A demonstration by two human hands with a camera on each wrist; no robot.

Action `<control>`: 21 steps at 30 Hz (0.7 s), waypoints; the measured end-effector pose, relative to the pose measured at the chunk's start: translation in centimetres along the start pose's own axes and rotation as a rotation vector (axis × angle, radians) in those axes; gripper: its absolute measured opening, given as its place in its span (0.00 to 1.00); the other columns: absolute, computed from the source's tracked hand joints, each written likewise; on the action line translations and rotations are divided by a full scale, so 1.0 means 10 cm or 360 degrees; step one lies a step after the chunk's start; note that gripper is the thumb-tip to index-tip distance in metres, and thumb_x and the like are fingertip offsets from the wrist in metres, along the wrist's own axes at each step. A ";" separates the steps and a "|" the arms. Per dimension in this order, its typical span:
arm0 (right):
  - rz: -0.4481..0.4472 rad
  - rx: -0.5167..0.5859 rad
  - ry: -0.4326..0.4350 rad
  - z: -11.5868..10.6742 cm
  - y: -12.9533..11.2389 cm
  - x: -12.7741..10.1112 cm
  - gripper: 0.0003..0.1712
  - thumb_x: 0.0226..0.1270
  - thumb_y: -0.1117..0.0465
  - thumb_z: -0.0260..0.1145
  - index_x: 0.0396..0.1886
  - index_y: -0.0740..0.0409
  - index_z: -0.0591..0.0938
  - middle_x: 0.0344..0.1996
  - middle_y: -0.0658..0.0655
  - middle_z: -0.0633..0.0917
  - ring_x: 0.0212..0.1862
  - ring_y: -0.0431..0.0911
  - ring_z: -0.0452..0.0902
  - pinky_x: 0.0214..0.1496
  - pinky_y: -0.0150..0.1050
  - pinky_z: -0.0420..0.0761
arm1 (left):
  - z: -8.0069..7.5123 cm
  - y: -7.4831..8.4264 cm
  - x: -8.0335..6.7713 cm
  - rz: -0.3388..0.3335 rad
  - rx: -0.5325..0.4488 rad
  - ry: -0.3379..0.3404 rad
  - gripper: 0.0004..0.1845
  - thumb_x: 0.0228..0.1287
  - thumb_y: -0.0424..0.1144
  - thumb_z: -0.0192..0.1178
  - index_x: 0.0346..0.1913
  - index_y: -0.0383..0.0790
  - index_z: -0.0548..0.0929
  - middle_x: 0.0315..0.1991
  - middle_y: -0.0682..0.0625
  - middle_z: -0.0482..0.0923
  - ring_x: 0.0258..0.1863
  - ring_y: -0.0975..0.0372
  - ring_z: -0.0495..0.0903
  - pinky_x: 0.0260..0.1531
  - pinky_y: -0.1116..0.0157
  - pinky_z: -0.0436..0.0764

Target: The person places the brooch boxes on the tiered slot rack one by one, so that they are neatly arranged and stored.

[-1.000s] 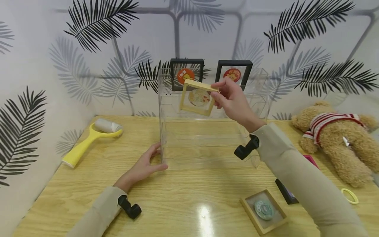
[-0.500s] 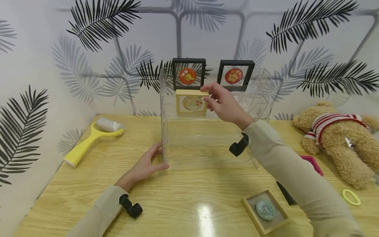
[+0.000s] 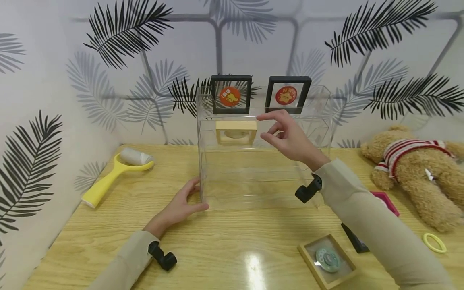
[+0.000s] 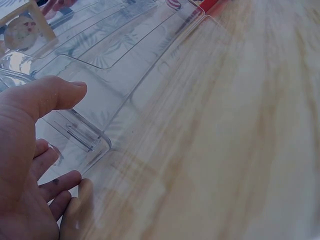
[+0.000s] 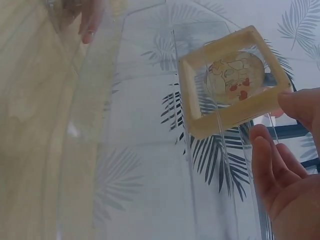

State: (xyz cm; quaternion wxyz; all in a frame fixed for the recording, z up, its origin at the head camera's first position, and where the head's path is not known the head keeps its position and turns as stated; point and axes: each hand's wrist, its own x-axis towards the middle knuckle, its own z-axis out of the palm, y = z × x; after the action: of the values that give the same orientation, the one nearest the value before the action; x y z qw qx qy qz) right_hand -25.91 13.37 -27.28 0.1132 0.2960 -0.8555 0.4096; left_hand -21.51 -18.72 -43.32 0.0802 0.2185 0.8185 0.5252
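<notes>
A clear acrylic display rack (image 3: pixel 250 197) with stepped tiers stands on the wooden table. On an upper tier sits a small yellow display frame (image 3: pixel 236 139) with a round cartoon badge inside; the right wrist view shows the same yellow frame (image 5: pixel 235 112) from below. My right hand (image 3: pixel 290 139) is just right of it, thumb and index finger parted, holding nothing. My left hand (image 3: pixel 177 209) rests at the rack's lower left side, its thumb by the front edge and fingers loosely spread. Two black display frames with red round badges, left black frame (image 3: pixel 231 96) and right black frame (image 3: pixel 288 96), stand on top.
A yellow-handled lint roller (image 3: pixel 117 173) lies at left. To the right are a teddy bear (image 3: pixel 417 169), a pink frame (image 3: pixel 389 203) and a yellow ring (image 3: pixel 434 243). A wooden-edged frame (image 3: pixel 328 259) lies in front, beside a dark frame (image 3: pixel 357 241) partly under the sleeve.
The yellow frame went down and left onto the rack's tier, from tilted to straight. My right hand let it go and drew back to the right. My left hand stayed put.
</notes>
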 end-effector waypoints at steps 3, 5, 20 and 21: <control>-0.0010 -0.0012 -0.0018 -0.03 0.03 -0.15 0.22 0.63 0.62 0.62 0.57 0.52 0.74 0.48 0.55 0.74 0.30 0.42 0.77 0.29 0.30 0.75 | 0.00 0.01 0.00 -0.0001 0.0000 -0.0005 0.42 0.54 0.42 0.66 0.70 0.46 0.55 0.63 0.40 0.64 0.64 0.47 0.62 0.63 0.45 0.57; -0.0015 -0.0015 -0.0032 -0.05 0.05 -0.25 0.23 0.63 0.63 0.62 0.59 0.51 0.73 0.48 0.55 0.75 0.30 0.42 0.76 0.30 0.31 0.75 | 0.00 0.01 0.01 0.0002 0.0006 0.0000 0.42 0.54 0.42 0.66 0.69 0.46 0.55 0.62 0.40 0.66 0.63 0.48 0.62 0.63 0.45 0.57; -0.0158 -0.0300 0.0052 0.12 -0.06 -0.11 0.23 0.59 0.60 0.67 0.55 0.54 0.74 0.44 0.55 0.77 0.28 0.40 0.73 0.28 0.34 0.76 | 0.00 0.00 0.01 -0.0020 -0.0001 -0.0003 0.43 0.54 0.41 0.66 0.70 0.48 0.54 0.64 0.41 0.63 0.64 0.47 0.61 0.64 0.44 0.54; -0.0161 -0.0315 0.0066 0.14 -0.07 -0.08 0.22 0.59 0.60 0.66 0.54 0.55 0.75 0.42 0.56 0.78 0.28 0.40 0.73 0.27 0.34 0.75 | 0.00 0.00 0.01 -0.0024 -0.0002 -0.0005 0.43 0.55 0.41 0.66 0.70 0.48 0.54 0.64 0.41 0.62 0.65 0.47 0.61 0.64 0.44 0.54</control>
State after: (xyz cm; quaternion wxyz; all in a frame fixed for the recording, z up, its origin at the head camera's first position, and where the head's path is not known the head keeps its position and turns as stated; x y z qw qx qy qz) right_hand -24.74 12.25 -28.07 0.1801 0.3177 -0.8731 0.3230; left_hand -21.56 -18.68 -43.34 0.0856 0.2132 0.8197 0.5247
